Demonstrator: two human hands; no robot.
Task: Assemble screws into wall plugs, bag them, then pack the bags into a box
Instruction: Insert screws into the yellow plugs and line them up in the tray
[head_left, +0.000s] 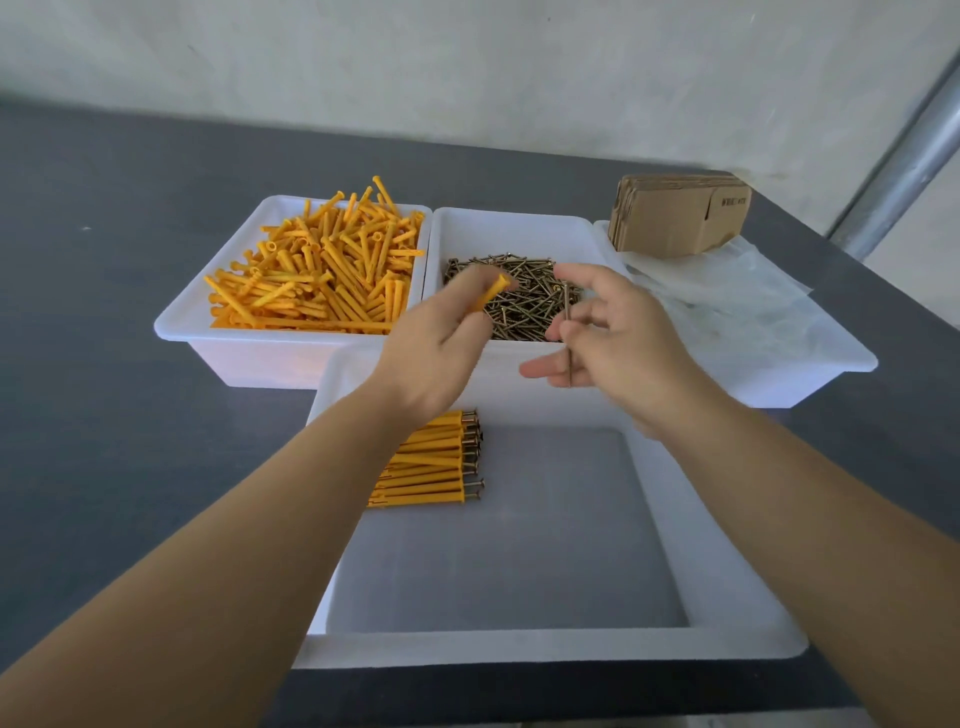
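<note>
Two hands hover over the trays as I watch. My left hand (434, 343) pinches a single yellow wall plug (490, 294), its open end tilted up and to the right. My right hand (605, 332) holds one screw (567, 332) nearly upright between thumb and fingers, head at the top; the other fingers look loosely spread, though motion blur makes that hard to judge. Plug and screw are near each other but apart.

Both hands are above the middle tray (511, 223), which holds a heap of loose screws (519, 306). Just left of it, touching, the left tray (218, 332) is piled with yellow plugs (322, 275). On the right, a third tray (810, 364) carries clear plastic bags (727, 296) and a stack of flat cardboard boxes (680, 213).

Nearest me, the front tray (545, 647) holds a neat row of finished plugs with screws (436, 460) in its far left corner, screw heads pointing right. All trays sit on a dark grey table (130, 389).
</note>
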